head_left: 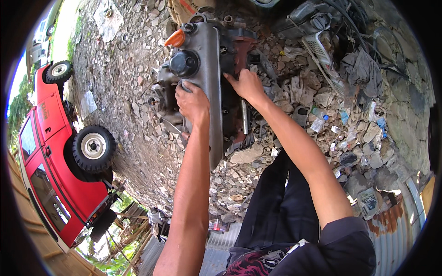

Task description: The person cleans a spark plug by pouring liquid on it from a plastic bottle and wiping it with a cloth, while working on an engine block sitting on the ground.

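An engine lies on the rubble, topped by a long dark metal valve cover with a black round cap and an orange plastic part. My left hand grips the cover's left edge just below the cap, fingers curled. My right hand is at the right side of the cover, its thumb reaching to the edge and its other fingers bent beside a rusty red engine part; what they hold is hidden. A metal tube runs just below that hand.
A red off-road vehicle stands at left. Broken stones, cloth scraps, a plastic bottle and a dark metal part with hoses lie at right beside a stone wall. Corrugated sheeting edges the bottom, near my legs.
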